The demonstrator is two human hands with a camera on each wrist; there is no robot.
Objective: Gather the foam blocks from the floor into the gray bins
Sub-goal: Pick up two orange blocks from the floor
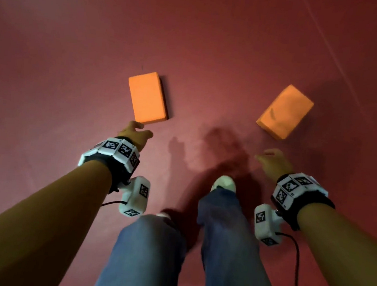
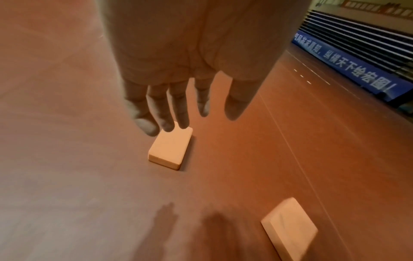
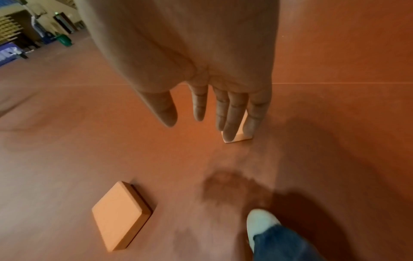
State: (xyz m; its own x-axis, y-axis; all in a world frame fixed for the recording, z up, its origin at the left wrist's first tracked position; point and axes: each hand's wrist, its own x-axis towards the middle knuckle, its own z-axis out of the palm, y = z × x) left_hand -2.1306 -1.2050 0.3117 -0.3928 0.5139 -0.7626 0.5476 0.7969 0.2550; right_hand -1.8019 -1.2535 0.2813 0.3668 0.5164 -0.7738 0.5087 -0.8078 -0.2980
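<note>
Two orange foam blocks lie flat on the red floor. The left block is just beyond my left hand, which hovers over its near end with straight, spread fingers and holds nothing. The right block lies ahead of my right hand, which is also open and holds nothing. In the right wrist view, my fingers hide most of the right block. No gray bin is in view.
My legs in blue jeans and a white shoe stand between the two arms. A blue banner and dark slatted stands line the far wall. A green container and clutter sit in a far corner.
</note>
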